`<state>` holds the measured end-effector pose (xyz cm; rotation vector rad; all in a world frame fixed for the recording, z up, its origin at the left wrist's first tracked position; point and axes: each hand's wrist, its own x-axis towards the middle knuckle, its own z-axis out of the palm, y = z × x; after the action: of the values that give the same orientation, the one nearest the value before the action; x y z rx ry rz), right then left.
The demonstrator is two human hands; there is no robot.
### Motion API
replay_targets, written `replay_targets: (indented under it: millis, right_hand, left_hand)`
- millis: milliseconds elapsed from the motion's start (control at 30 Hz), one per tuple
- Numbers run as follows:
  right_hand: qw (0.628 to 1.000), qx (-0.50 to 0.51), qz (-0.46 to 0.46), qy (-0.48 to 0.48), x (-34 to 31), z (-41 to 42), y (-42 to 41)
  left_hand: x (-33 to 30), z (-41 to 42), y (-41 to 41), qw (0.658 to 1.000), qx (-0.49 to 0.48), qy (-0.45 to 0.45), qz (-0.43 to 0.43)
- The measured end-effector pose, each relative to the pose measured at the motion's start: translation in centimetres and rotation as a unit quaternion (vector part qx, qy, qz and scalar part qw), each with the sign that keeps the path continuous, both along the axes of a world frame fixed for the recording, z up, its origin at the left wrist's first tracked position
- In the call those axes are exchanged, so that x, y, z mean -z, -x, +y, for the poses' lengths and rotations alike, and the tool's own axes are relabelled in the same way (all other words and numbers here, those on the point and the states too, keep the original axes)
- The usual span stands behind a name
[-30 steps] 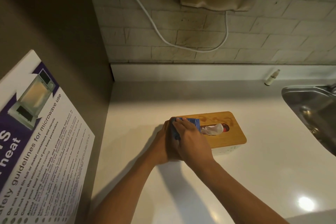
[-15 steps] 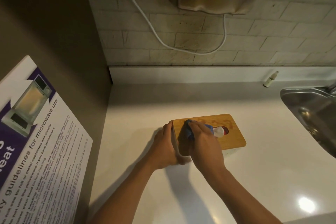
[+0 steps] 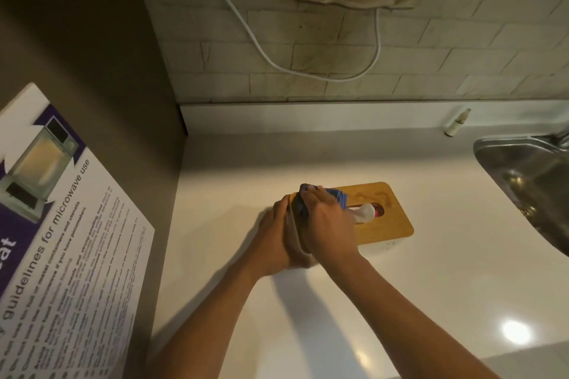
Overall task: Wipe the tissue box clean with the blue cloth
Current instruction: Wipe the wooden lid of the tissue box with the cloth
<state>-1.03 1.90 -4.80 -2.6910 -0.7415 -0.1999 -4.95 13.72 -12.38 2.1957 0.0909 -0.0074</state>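
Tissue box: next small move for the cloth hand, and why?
Probably slide the right hand with the blue cloth rightward along the wooden lid. The cloth sits at the left end of the tissue box, damp-looking streaks show near the slot, and the right end looks unwiped. The left hand braces the box's left end.

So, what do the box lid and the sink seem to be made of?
Box lid: probably wood or bamboo, smooth matte, with a warm honey colour and faint grain. Sink: probably stainless steel, brushed, with a grey metallic sheen and soft reflections.
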Motion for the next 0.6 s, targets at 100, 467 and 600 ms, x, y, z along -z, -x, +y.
replay_targets:
  millis: [100,467,600]
  right_hand:
    - [0.999,-0.024,0.018,0.013,0.3,0.8,1.9]
    - [1.000,0.008,0.000,0.009,0.1,0.8,0.4]
    - [0.998,-0.048,-0.036,-0.020,0.3,-1.1,2.4]
  left_hand:
    - [1.9,0.5,0.4,0.997,0.003,-0.081,0.003]
    - [0.1,0.2,0.4,1.000,0.006,-0.013,-0.003]
    - [1.1,0.8,0.3,1.000,-0.001,-0.017,0.002]
